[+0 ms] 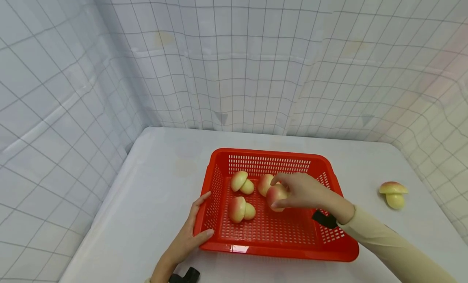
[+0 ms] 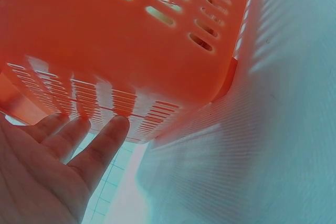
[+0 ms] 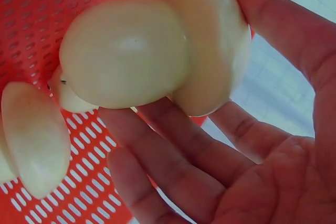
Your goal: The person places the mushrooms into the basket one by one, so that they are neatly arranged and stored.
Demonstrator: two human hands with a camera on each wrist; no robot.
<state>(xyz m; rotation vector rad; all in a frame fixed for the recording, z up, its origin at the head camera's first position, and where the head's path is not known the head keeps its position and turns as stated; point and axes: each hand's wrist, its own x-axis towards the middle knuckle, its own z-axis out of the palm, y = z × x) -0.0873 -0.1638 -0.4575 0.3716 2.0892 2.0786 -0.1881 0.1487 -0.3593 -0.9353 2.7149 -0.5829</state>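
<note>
In the head view my right hand (image 1: 301, 191) pinches a toy mushroom (image 1: 276, 197) with a reddish cap, inside the red plastic basket (image 1: 289, 256). The right wrist view shows its rounded stem (image 3: 126, 53) turned toward the camera, with thumb and fingers around the cap. Behind it a second mushroom (image 1: 264, 184) is partly hidden. Two more mushrooms, one farther back (image 1: 244, 183) and one nearer (image 1: 241, 210), lie on their sides at the basket's left. My left hand (image 1: 186, 238) holds the basket's left rim, thumb over it; its other fingers (image 2: 107, 140) touch the outer wall.
On the white-covered table (image 1: 146, 193), another toy mushroom (image 1: 393, 194) lies right of the basket. White curtains with a grid pattern (image 1: 234, 72) enclose the back and sides. Slotted holes run through the basket's walls and floor.
</note>
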